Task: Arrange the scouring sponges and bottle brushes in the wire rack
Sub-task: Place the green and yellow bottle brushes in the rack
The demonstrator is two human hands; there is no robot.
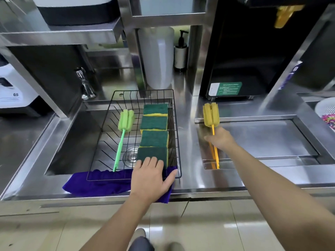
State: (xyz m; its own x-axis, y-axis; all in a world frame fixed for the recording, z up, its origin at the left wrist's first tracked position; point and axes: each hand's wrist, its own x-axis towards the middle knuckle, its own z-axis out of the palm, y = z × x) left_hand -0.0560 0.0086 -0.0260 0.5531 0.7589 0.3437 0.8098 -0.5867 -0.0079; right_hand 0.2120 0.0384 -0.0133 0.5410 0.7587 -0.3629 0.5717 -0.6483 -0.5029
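Now we have four green-and-yellow scouring sponges [154, 131] lined up along the right side of the black wire rack [176, 142], the green foam bottle brush [121, 136] lying beside them. Our left hand [151, 176] rests flat, fingers spread, on the nearest sponge. Our right hand [220, 139] closes over the thin orange handle of the yellow foam bottle brush [211, 115], out on the steel counter [190, 178]. We'd judge it light, its head squashy, so mid-handle is the sensible hold.
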